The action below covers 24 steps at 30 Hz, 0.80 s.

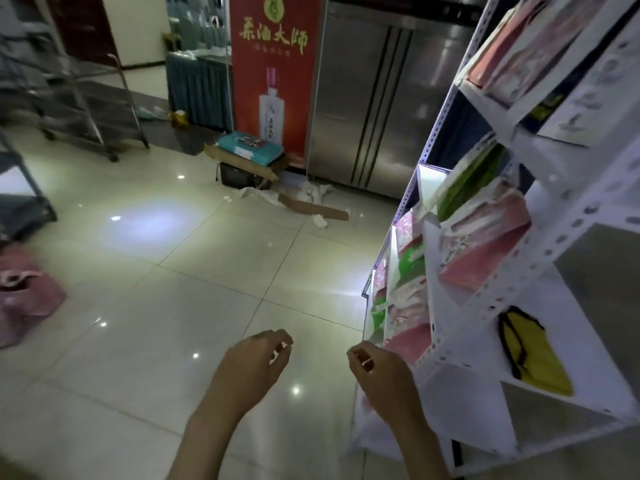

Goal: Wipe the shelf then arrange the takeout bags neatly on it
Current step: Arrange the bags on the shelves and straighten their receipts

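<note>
Both hands, left hand (258,358) and right hand (374,368), hang loosely curled, holding nothing; blurred takeout bags (485,237) crowd the shelf (568,216).

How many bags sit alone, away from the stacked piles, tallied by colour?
Yellow fabric bag with black straps, on the white metal shelf: 1
Pink bag, on the tiled floor: 1
Total: 2
</note>
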Tool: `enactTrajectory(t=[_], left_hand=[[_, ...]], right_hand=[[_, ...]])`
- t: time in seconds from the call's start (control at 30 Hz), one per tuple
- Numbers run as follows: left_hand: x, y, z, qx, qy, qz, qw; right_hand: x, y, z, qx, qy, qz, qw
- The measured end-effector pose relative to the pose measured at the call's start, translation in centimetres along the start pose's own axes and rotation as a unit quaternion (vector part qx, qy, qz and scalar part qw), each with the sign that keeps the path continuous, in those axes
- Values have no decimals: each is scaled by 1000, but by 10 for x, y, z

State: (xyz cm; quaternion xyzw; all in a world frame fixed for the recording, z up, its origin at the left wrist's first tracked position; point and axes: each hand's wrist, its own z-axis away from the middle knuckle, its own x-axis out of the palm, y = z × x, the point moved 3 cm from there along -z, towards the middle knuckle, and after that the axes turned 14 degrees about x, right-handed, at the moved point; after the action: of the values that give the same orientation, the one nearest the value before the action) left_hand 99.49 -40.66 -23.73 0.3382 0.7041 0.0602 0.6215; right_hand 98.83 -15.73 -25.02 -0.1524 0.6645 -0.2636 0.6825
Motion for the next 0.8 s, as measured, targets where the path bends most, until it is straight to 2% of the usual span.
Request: enactTrajectory(t=[0.27,0.37,0.53,0.67,0.8], left_hand=[[-33,-87,-60,-35,48,72,996],[-29,-111,-102,-20,26,79,996],[-34,-132,-198,41,-49,52,997],[-41,-140,-275,66,-46,95,992],[-31,-143,-334,98,-60,113,987]], right_hand=[[33,-44,-75,21,2,-55,998],[53,-64,-122,25,-15,-107,994],[59,-94,-209,49,3,-169,984],[42,-102,-257,70,31,-219,973],[33,-88,-282,122,60,-218,966]])
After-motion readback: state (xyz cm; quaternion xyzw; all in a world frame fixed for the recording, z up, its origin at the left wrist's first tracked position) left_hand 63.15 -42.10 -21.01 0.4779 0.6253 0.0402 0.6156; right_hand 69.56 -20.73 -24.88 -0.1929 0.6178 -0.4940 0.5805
